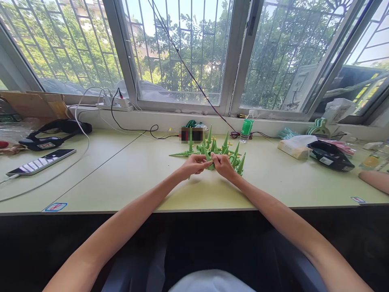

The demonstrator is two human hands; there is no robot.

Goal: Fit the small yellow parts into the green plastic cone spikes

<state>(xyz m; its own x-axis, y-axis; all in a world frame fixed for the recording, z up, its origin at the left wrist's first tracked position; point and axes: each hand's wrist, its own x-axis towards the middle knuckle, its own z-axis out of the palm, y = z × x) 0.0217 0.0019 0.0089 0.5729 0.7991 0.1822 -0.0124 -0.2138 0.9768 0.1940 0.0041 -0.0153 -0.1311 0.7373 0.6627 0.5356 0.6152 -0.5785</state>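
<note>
Green conical pieces (209,137) stand and lie clustered on the worktop (121,178), midway along it and back from its front edge. The left hand (197,164) and right hand (224,165) meet at the cluster's near side, fingers curled and fingertips together; whether a piece is gripped between them cannot be told. For fine control, use light fingertip pressure and steady wrists, away from neighbouring points. Sideways room extends left toward the phone (42,161) and right toward the tissue box (294,147); the bottle (247,127) limits movement rear right
</note>
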